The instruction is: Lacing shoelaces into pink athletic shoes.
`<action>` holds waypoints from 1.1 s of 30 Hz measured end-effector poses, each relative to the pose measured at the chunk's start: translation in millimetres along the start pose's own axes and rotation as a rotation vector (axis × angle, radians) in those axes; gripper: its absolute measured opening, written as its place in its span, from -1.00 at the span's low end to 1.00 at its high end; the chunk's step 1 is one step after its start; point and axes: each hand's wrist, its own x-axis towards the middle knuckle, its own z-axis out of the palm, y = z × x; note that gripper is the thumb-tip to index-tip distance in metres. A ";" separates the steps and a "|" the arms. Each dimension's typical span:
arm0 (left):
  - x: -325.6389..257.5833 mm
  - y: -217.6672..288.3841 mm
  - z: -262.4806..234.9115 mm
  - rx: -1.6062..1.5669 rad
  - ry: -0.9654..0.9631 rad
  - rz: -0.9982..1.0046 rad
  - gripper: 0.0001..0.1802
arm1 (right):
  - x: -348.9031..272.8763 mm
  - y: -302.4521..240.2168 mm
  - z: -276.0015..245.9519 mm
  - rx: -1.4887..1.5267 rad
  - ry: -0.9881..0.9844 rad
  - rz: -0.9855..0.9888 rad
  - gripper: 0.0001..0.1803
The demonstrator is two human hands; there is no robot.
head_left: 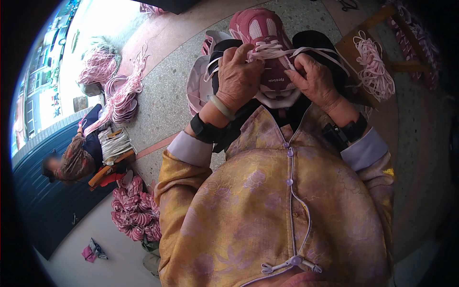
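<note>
A pink and white sneaker (246,26) rests across my lap, its toe pointing away from me and its dark red tongue (276,79) towards me. A pale shoelace (270,48) runs in rows through the eyelets, and its loose ends trail off to both sides. My left hand (236,76) is at the left eyelet row, its fingers pinched on the lace. On the right, my right hand (313,79) grips the lace between thumb and fingers beside the tongue. The fingertips partly hide the eyelets.
More pale pink shoe parts (195,88) lie just left of my knee. On a wooden stool (356,62) at right hangs a bundle of laces (374,67). Pink lace heaps (99,64) and striped pink pieces (136,205) are at left, where another person (76,160) sits.
</note>
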 end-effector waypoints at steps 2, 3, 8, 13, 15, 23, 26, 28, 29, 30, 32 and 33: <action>-3.6 -2.8 1.2 -0.017 0.033 -0.018 -0.86 | 0.6 0.1 -0.1 0.018 -0.005 -0.002 -0.75; -4.5 -3.5 1.5 -0.018 0.032 -0.018 -0.86 | 0.9 0.2 -0.2 0.037 -0.011 -0.007 -0.75; -2.1 -0.1 3.4 -0.011 0.027 -0.060 -0.85 | 0.1 3.0 -2.4 0.071 -0.045 0.025 -0.74; 2.6 0.2 17.4 0.034 0.055 -0.017 -0.85 | 0.3 5.0 0.8 0.059 -0.044 0.028 -0.72; 5.6 0.4 24.6 0.007 0.069 -0.007 -0.81 | 0.7 3.5 1.1 0.042 -0.023 -0.006 -0.72; 7.9 -8.3 23.3 -0.063 -0.036 0.050 -0.77 | 4.5 -4.0 6.3 -0.013 0.147 -0.177 -0.81; 6.2 -5.4 28.7 -0.068 -0.032 0.030 -0.71 | 13.4 -11.2 11.7 -0.116 0.202 -0.293 -0.83; 10.7 3.7 31.9 -0.012 0.036 0.028 -0.64 | 17.6 -11.3 13.8 -0.163 0.190 -0.314 -0.84; 11.0 6.0 29.7 -0.012 0.039 0.025 -0.64 | 20.0 -9.3 14.8 -0.222 0.159 -0.308 -0.84; 11.1 8.4 27.4 -0.012 0.041 0.025 -0.71 | 20.9 -8.4 15.5 -0.282 0.127 -0.301 -0.85; 9.8 10.0 23.3 -0.011 0.048 0.022 -0.76 | 19.6 -8.5 17.0 -0.329 0.118 -0.328 -0.86; 7.9 8.8 22.8 -0.033 0.070 0.010 -0.77 | 18.9 -8.7 16.9 -0.377 0.112 -0.350 -0.87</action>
